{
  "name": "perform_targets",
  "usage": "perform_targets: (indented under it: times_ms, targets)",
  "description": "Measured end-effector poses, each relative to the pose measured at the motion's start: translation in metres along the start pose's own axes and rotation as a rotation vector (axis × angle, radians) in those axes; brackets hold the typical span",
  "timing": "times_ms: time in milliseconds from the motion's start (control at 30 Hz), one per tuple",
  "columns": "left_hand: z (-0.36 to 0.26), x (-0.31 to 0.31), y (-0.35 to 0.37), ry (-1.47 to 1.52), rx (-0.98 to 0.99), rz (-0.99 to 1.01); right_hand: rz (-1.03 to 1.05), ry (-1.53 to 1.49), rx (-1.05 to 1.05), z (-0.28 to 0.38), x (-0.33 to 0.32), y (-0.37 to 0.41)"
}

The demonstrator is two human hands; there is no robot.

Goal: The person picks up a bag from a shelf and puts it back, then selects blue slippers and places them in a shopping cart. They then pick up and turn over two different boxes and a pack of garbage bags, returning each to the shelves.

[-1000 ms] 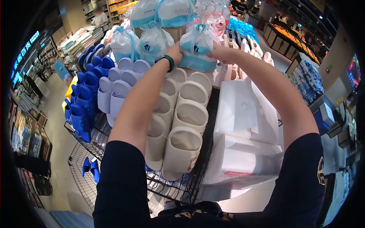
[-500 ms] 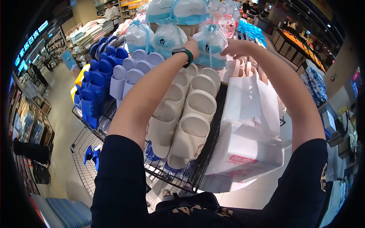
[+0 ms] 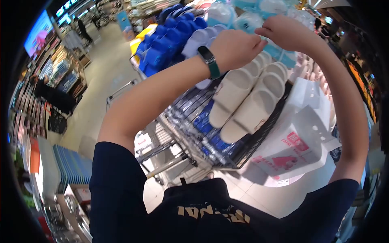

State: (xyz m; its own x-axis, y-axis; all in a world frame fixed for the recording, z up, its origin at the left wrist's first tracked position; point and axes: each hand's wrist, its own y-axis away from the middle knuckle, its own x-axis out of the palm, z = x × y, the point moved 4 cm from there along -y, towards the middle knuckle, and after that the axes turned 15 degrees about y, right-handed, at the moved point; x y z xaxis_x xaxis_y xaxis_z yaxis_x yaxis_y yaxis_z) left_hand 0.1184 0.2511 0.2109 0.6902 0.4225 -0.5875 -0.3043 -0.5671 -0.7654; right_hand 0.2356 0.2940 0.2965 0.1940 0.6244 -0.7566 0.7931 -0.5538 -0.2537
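My left hand [image 3: 237, 49], with a dark green band on its wrist, is closed above the beige slippers [image 3: 248, 97]. My right hand [image 3: 285, 33] is closed in a pinch just to its right, fingertips close to those of the left. Both hands are over a clear bag with light-blue contents [image 3: 282, 56], partly hidden behind them. Whatever thin thing lies between the fingers is too small to make out. Behind the hands sits another white and light-blue bagged pack [image 3: 248, 21].
Blue slippers [image 3: 156, 56] and lilac slippers [image 3: 197, 41] stand left on the black wire rack [image 3: 188, 101]. A white carrier bag with pink print [image 3: 298, 156] hangs at the rack's right side. A metal cart [image 3: 162, 150] is at the front left. Striped blue goods [image 3: 73, 168] lie lower left.
My hands have come closer together, and the left hand now shows its back beside the right. The view has turned left, so the rack and carrier bag appear further right.
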Motion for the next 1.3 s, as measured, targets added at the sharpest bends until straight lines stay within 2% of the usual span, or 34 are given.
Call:
perform_targets:
  times_ms: [67,133,200,267,333,400,467,500,533,567,633,700,800,867,933,967,1133,1200,1233,1300]
  targets:
    - [-0.013,-0.037,0.066,0.036,0.004,0.022,0.079,0.003,0.024,0.073,-0.05,0.011]
    - [-0.014,-0.064,0.142,0.143,-0.074,0.063,0.028,-0.019,-0.07,0.125,-0.061,0.019]
    - [-0.012,-0.092,0.225,0.12,-0.306,0.124,-0.023,-0.056,-0.15,0.183,-0.07,0.033]
    - [0.006,-0.113,0.324,0.297,-0.562,0.064,0.008,-0.348,-0.215,0.244,-0.07,0.046]
    - [0.013,-0.128,0.422,0.282,-0.869,0.013,0.015,-0.553,-0.325,0.3,-0.044,0.059]
    - [0.029,-0.129,0.532,0.151,-0.823,0.145,0.128,-0.726,-0.374,0.363,-0.005,0.068]
    - [0.02,-0.129,0.609,-0.036,-1.146,0.533,0.354,-0.805,-0.387,0.427,0.046,0.072]
    - [0.019,-0.127,0.641,0.03,-1.267,0.588,0.362,-0.789,-0.368,0.46,0.082,0.076]
    - [0.015,-0.121,0.669,0.018,-1.321,0.575,0.369,-0.773,-0.348,0.495,0.118,0.079]
    - [0.013,-0.115,0.694,-0.012,-1.291,0.495,0.384,-0.768,-0.314,0.528,0.151,0.081]
    - [0.009,-0.117,0.714,-0.043,-1.286,0.328,0.398,-0.761,-0.278,0.579,0.181,0.087]
    - [0.009,-0.124,0.714,-0.027,-1.312,0.321,0.28,-0.561,-0.132,0.608,0.179,0.087]
    - [0.012,-0.124,0.721,0.066,-1.365,0.177,0.412,-0.413,-0.177,0.627,0.182,0.076]
    - [0.021,-0.121,0.729,0.001,-1.351,0.167,0.333,-0.356,-0.188,0.635,0.181,0.068]
    - [0.028,-0.12,0.724,-0.044,-1.323,0.371,0.393,-0.41,-0.197,0.64,0.183,0.064]
    - [0.033,-0.121,0.719,-0.062,-1.307,0.357,0.316,-0.38,-0.203,0.641,0.186,0.065]
    - [0.079,-0.108,0.706,-0.005,-1.254,0.406,0.395,-0.382,-0.296,0.647,0.2,0.049]
    - [0.096,-0.104,0.705,-0.011,-1.243,0.557,0.441,-0.409,-0.329,0.65,0.208,0.038]
    - [0.104,-0.107,0.706,0.081,-1.24,0.549,0.438,-0.42,-0.36,0.652,0.209,0.035]
    - [0.108,-0.116,0.703,0.073,-1.177,0.543,0.441,-0.454,-0.37,0.652,0.211,0.027]
